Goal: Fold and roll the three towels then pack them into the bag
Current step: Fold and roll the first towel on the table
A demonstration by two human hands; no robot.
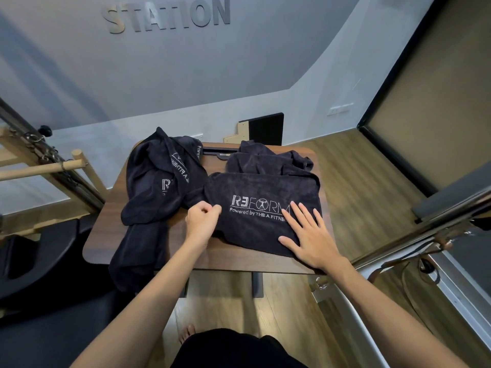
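Towel: I see the towel (261, 208) lying flat on the table (212, 257), logo up, probably laid out for folding.
Right hand: my right hand (309, 239) lies flat on the towel's near right corner, fingers straight and spread; I judge it pins the cloth.
Left hand: my left hand (202, 217) curls at the towel's left edge; it seems to pinch the hem.
Pile: the other towels (156, 187) lie bunched to the left, one hanging off the edge.
Bag: none that I can make out.

Fitness/pilates studio. Wall sign (166, 15) reads "STATION"; wood-and-metal exercise frame (45, 160) at left. Towel (263, 205) logo says "REFORM… FITNESS".
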